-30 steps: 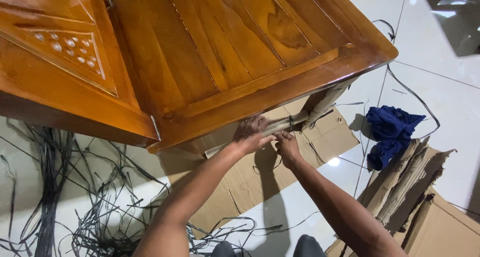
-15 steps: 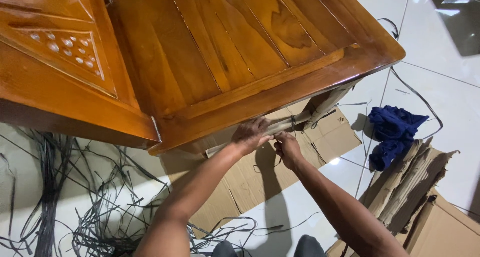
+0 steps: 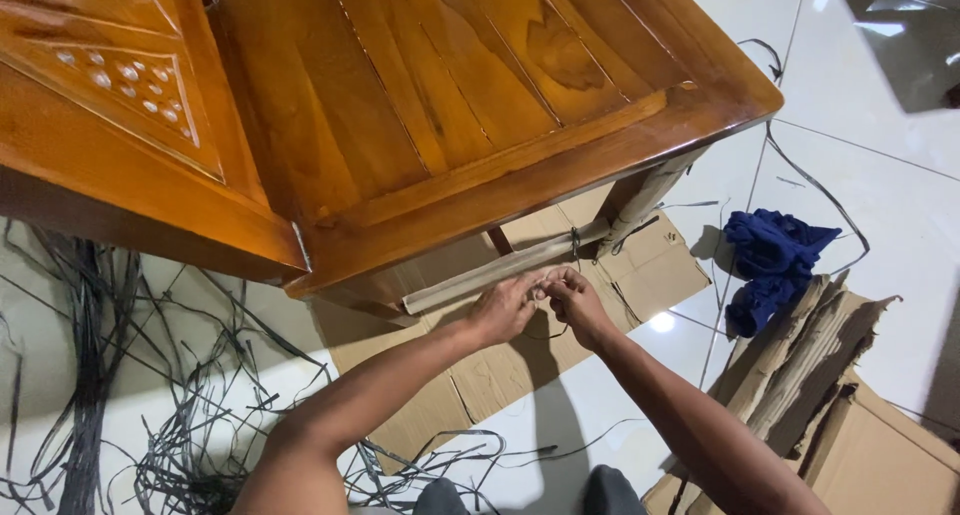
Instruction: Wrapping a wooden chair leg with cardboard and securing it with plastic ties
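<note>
Near: black strap offcuts (image 3: 150,415) litter the floor (image 3: 880,195) bottom left. Both hands meet under the table's (image 3: 450,105) front edge: left hand (image 3: 503,310) and right hand (image 3: 578,303) pinched shut on a thin black cord (image 3: 574,243), fingertips touching, likely so they can work it close to the wrapped rail (image 3: 500,270) it ties to. Flat cardboard (image 3: 500,365) lies under the hands. The tabletop overhang crowds the view of the rail. Right: folded cardboard stack (image 3: 800,365), blue cloth (image 3: 770,260) beyond it, more strap trailing over the tiles.
</note>
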